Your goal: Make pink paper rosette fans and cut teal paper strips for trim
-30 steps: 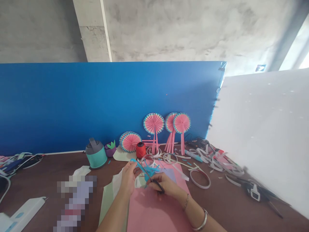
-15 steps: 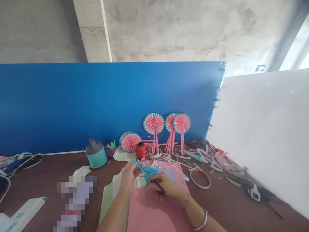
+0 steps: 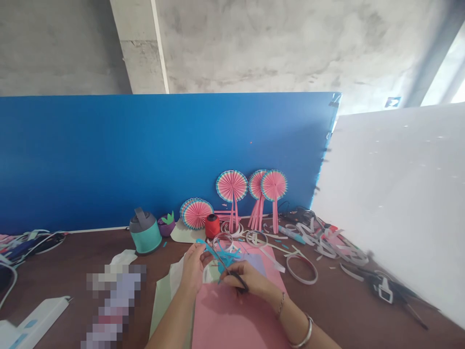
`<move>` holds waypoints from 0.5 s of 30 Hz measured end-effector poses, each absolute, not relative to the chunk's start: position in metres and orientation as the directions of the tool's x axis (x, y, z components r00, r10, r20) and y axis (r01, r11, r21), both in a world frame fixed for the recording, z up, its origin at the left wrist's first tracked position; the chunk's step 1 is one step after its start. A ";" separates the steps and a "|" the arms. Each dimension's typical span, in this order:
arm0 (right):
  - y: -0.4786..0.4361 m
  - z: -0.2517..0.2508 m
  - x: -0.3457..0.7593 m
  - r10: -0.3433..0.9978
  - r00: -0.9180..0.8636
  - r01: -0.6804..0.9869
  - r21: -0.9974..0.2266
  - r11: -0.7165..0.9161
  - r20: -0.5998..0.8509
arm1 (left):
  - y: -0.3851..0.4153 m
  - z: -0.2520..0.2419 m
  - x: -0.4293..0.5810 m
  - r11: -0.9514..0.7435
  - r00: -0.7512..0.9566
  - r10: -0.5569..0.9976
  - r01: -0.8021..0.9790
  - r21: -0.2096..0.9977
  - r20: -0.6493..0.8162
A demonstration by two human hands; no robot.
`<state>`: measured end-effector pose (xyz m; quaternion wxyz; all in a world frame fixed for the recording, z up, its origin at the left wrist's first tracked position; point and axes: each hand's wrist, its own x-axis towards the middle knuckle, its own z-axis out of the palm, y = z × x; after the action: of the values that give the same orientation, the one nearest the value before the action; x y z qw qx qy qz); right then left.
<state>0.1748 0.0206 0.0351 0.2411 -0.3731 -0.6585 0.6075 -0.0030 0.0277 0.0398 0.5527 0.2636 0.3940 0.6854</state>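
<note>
My left hand (image 3: pixel 192 269) pinches a thin blue paper strip (image 3: pixel 203 244) at its upper end, fingers closed on it. My right hand (image 3: pixel 247 280) grips black-handled scissors (image 3: pixel 227 269), whose blades point up-left across the blue strip. Both hands hover over a large pink paper sheet (image 3: pixel 232 320) on the brown table (image 3: pixel 65 271). More cut blue strips (image 3: pixel 230 254) lie just behind the hands.
Pink-and-blue paper fans (image 3: pixel 232 186) lean on the blue board (image 3: pixel 145 155). A teal bottle (image 3: pixel 145 232), a red thread spool (image 3: pixel 212 225), tape rings (image 3: pixel 301 269) and paper scraps (image 3: pixel 323 240) crowd the table. A white panel (image 3: pixel 399 203) stands at right; a white device (image 3: pixel 32 320) lies at lower left.
Almost nothing moved; the right hand with the scissors shifted very slightly toward the blue strip.
</note>
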 end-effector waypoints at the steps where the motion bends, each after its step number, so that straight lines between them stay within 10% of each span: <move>1: 0.021 0.036 0.175 0.787 -0.603 0.197 -0.980 -0.018 -0.135 | 0.028 0.040 -0.003 -0.080 -0.254 0.964 -0.550 0.831 -0.076; 15: 0.019 0.040 0.175 0.781 -0.606 0.184 -0.982 -0.051 -0.154 | 0.030 0.037 -0.004 -0.072 -0.238 0.969 -0.539 0.839 -0.070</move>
<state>0.1748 0.0189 0.0405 0.2402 -0.3736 -0.6457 0.6212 -0.0036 0.0299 0.0372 0.5542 0.2715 0.3959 0.6800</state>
